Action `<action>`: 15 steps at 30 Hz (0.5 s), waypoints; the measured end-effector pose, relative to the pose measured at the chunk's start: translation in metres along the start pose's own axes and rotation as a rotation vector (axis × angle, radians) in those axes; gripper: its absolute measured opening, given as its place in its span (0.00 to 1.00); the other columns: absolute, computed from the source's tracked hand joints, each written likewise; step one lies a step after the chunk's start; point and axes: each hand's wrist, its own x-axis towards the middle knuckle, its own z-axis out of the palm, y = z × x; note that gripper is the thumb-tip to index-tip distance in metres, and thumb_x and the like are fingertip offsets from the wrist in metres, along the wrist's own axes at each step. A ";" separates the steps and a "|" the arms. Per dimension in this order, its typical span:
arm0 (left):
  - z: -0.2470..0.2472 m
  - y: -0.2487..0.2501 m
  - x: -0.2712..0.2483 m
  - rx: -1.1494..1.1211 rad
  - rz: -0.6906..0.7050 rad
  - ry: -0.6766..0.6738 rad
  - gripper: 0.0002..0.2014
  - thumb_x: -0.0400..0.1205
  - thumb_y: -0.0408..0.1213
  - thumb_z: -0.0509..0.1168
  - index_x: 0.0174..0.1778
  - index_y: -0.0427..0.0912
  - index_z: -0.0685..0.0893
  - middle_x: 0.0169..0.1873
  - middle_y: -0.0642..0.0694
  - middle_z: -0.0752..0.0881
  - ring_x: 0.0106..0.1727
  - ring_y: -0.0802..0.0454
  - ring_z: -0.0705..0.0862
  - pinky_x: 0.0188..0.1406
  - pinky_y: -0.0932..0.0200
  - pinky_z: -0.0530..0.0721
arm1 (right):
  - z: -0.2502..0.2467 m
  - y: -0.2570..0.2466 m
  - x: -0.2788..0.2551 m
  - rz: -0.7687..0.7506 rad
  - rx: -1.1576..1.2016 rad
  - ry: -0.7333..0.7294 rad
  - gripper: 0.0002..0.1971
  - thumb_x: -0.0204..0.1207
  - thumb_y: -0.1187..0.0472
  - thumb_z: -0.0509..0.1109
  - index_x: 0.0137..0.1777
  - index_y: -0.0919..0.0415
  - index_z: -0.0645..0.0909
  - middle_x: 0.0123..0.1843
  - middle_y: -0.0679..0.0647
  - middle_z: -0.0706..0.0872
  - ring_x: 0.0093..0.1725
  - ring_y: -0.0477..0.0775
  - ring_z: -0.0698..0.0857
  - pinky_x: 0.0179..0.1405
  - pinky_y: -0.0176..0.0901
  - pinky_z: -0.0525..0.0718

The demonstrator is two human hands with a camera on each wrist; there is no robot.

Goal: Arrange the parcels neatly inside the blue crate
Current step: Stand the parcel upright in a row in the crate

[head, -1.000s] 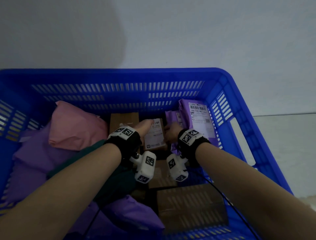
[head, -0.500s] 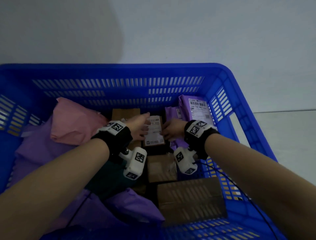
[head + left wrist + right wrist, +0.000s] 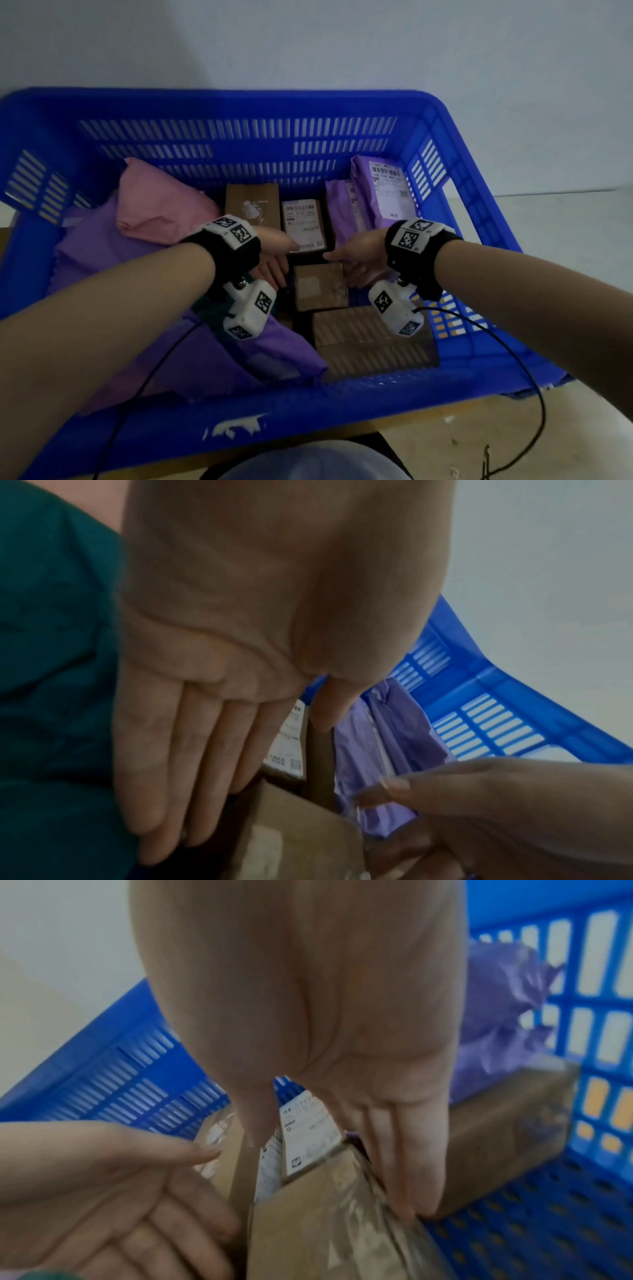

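The blue crate (image 3: 239,102) holds several parcels. A small taped cardboard box (image 3: 320,287) sits in its middle, in front of a white-labelled box (image 3: 303,224). My left hand (image 3: 274,263) hovers flat just left of the small box (image 3: 301,840), fingers (image 3: 192,750) straight and holding nothing. My right hand (image 3: 346,263) is at the box's right side. Its straight fingers (image 3: 404,1185) lie along the right edge of the small box (image 3: 325,1231). The labelled box (image 3: 308,1137) stands free behind both hands.
A pink bag (image 3: 161,205) and purple bags (image 3: 96,253) fill the left side, with a teal bag (image 3: 51,642) under my left wrist. Two purple labelled bags (image 3: 376,195) lean at the back right. A larger cardboard box (image 3: 370,339) lies near the front wall.
Both hands let go of the labelled box and drew back toward me to either side of the smaller box in front of it. The labelled box stays in place.
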 end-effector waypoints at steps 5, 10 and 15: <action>0.021 0.004 0.001 -0.009 -0.022 0.009 0.35 0.86 0.55 0.51 0.81 0.34 0.56 0.76 0.30 0.70 0.75 0.33 0.73 0.69 0.43 0.73 | 0.006 0.003 0.004 -0.002 -0.030 0.035 0.18 0.79 0.44 0.64 0.37 0.57 0.69 0.19 0.57 0.72 0.20 0.52 0.69 0.30 0.39 0.73; 0.022 0.005 -0.008 -0.132 0.022 0.034 0.37 0.85 0.56 0.50 0.82 0.33 0.53 0.79 0.30 0.65 0.76 0.34 0.72 0.72 0.43 0.72 | 0.005 0.004 -0.019 0.010 0.143 -0.154 0.21 0.86 0.48 0.50 0.34 0.59 0.67 0.15 0.49 0.69 0.16 0.47 0.69 0.22 0.30 0.67; 0.015 0.013 -0.042 -0.113 0.147 0.071 0.36 0.85 0.56 0.52 0.81 0.32 0.57 0.76 0.28 0.69 0.73 0.31 0.73 0.68 0.41 0.74 | -0.005 -0.004 -0.057 -0.067 0.083 0.092 0.29 0.83 0.44 0.56 0.75 0.66 0.66 0.51 0.62 0.83 0.60 0.63 0.80 0.73 0.52 0.71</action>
